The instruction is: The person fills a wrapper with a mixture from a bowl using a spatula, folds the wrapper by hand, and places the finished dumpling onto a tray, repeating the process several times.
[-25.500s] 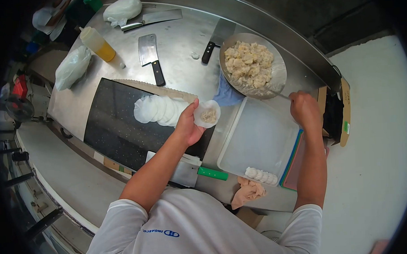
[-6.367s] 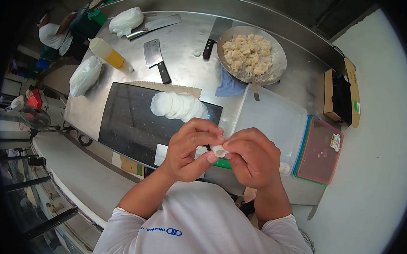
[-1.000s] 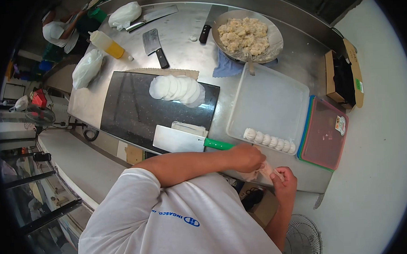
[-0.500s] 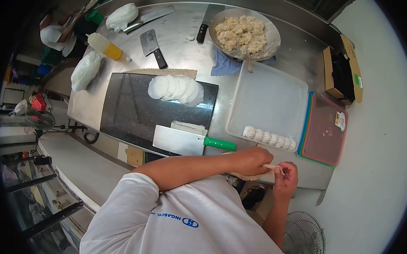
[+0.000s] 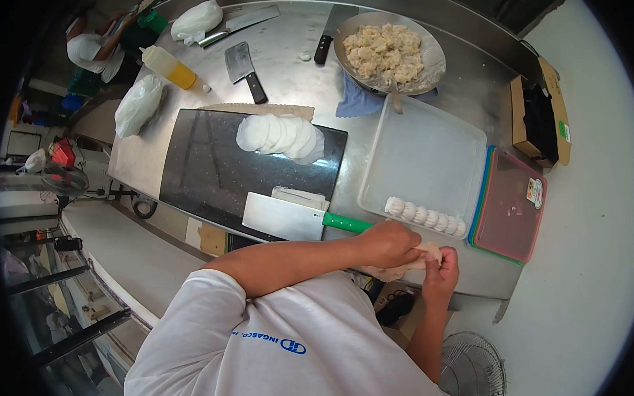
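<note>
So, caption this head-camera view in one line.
Left hand and right hand grip a cloth beside a tray of dumplings.

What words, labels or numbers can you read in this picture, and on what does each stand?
"INGASCO": blue print on the white shirt.
Sticker on the pink lid: too small to read.
Green label on the cardboard box: too small to read.

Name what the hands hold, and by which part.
Left hand and right hand both grip a bunched beige cloth; the exact part cannot be told.
</note>
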Tool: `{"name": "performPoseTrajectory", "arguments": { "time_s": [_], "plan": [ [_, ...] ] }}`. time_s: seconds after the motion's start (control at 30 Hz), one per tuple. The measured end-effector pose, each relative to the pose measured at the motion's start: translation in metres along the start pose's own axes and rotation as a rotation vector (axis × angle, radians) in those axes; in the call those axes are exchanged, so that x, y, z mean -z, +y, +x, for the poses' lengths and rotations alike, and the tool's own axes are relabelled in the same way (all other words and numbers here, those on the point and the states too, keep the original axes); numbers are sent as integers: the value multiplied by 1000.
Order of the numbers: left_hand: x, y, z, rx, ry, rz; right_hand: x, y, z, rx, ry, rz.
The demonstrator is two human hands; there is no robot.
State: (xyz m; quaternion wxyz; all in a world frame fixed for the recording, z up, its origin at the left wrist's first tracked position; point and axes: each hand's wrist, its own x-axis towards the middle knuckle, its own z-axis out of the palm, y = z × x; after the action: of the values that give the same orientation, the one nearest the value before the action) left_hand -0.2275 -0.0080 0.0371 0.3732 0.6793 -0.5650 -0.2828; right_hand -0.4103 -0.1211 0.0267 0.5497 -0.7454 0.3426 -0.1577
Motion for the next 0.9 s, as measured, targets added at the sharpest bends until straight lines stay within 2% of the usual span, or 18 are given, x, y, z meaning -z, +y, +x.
{"name": "performPoseTrajectory", "arguments": {
  "time_s": [0.03, 0.07, 0.13, 0.17, 0.23, 0.37, 0.43, 0.5, 0.57, 0.63, 0.7, 0.77, 0.8, 0.87, 0.9],
  "plan": [
    [8, 3, 2, 28, -64, -128, 0, -2, 2, -36, 35, 123],
    [13, 5, 4, 54, -128, -255, -4, -4, 5, -33, 35, 123],
    [10, 7, 2, 72, -137, -359, -20, -11, 7, 42, 72, 695],
    [10, 7, 0, 90, -145, -462, -27, -18, 5, 43, 59, 698],
    [13, 2, 0, 101, -118, -437, -37, -35, 1, -132, 101, 913],
    [-7, -25, -2, 55, -13, -367, -39, -8, 1, -160, 49, 742],
    [-9, -27, -3, 55, 6, -322, -32, -3, 4, -33, 90, 540],
    [-6, -23, -4, 49, 20, -275, -27, -7, 3, -11, 57, 486],
    [6, -8, -3, 157, -191, -54, -23, -16, 5, 14, 19, 430],
    [7, -5, -3, 137, -157, -74, -21, -21, 9, 81, -63, 280],
    [14, -7, -5, 128, -116, -63, -24, -20, 13, 63, -30, 297],
    [18, -9, -6, 19, 60, -195, -25, -19, 16, 30, 10, 331],
    [22, -10, -6, 34, 77, -167, -27, -17, 16, 45, -14, 354],
    [28, -10, -5, -47, 49, -380, -33, -13, 18, 91, 39, 572],
    [27, -9, -5, -43, 59, -364, -36, -13, 15, 100, 26, 583]
  ]
}}
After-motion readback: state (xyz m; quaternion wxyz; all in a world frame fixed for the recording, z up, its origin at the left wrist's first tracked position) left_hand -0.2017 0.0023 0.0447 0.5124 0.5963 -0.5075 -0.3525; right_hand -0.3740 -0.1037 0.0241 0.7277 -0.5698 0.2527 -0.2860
